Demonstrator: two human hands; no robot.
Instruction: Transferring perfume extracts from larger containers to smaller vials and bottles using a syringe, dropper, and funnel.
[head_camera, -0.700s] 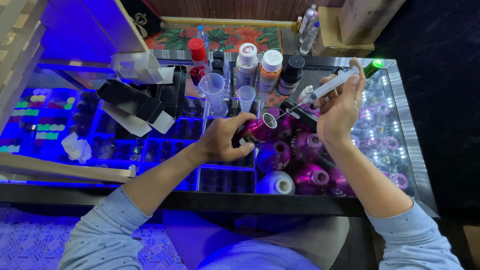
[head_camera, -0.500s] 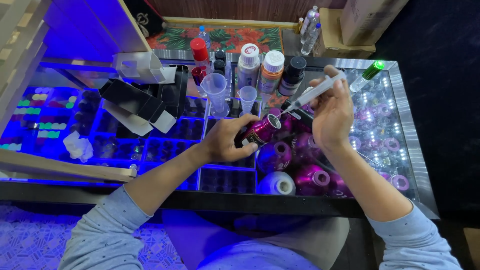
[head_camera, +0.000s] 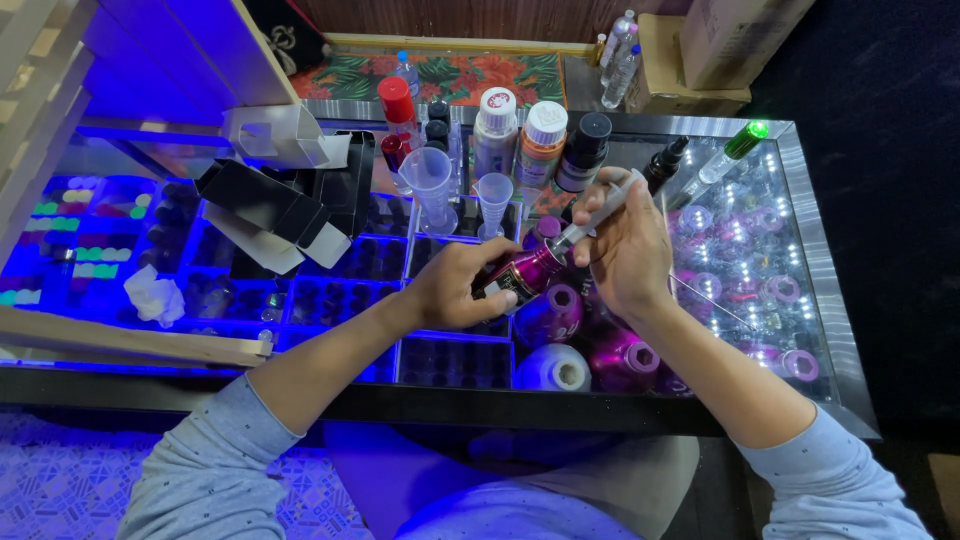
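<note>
My left hand (head_camera: 462, 287) grips a small shiny magenta bottle (head_camera: 530, 270), tilted with its mouth toward the upper right. My right hand (head_camera: 620, 245) holds a clear syringe (head_camera: 598, 214) whose tip points down into the bottle's mouth. Both hands meet above the glass counter top (head_camera: 800, 200), over several more magenta bottles (head_camera: 550, 312) and a white round one (head_camera: 553, 368).
Behind the hands stand a clear measuring cup (head_camera: 430, 185), a small funnel-shaped cup (head_camera: 493, 200), tall capped bottles (head_camera: 541, 140) and a red-capped bottle (head_camera: 398, 108). Open black and white boxes (head_camera: 270, 205) lie to the left. A green-capped vial (head_camera: 727, 156) lies at the right. Lit shelves show below the glass.
My right hand has lowered the syringe from up right until its tip reaches the magenta bottle's mouth. The left hand has kept the bottle almost still.
</note>
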